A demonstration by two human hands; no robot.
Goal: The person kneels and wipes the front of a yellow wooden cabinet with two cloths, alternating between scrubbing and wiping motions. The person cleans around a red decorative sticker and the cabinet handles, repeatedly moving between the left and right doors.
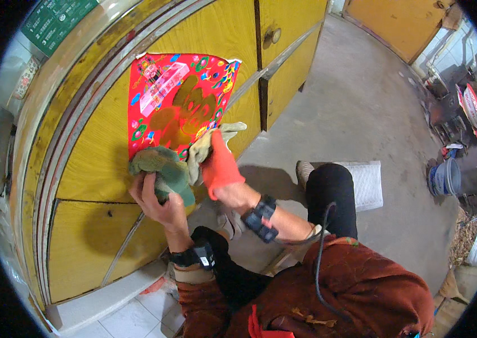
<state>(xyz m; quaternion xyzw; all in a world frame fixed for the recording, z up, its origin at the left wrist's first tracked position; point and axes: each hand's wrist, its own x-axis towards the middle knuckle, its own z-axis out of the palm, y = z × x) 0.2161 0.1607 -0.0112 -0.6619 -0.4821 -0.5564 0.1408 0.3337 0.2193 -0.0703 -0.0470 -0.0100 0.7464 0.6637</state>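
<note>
A red poster [193,76] with gold and multicoloured patterns is stuck to the front of a yellow wooden cabinet [92,163]. At its lower left edge my left hand [157,205], bare, is closed round a folded green cloth [173,174]. My right hand [221,169] wears an orange-red glove and grips a crumpled beige cloth [196,155] against the poster's lower right corner. Part of this cloth sticks out to the right past my fingers. The two cloths almost meet between my hands.
The cabinet's other doors carry a round knob [273,36]. A white patterned sheet [365,183] lies on the grey floor beside my knee. Farther right stand a blue-grey bucket [446,177] and piled clutter. A green printed box [58,22] rests on the cabinet top.
</note>
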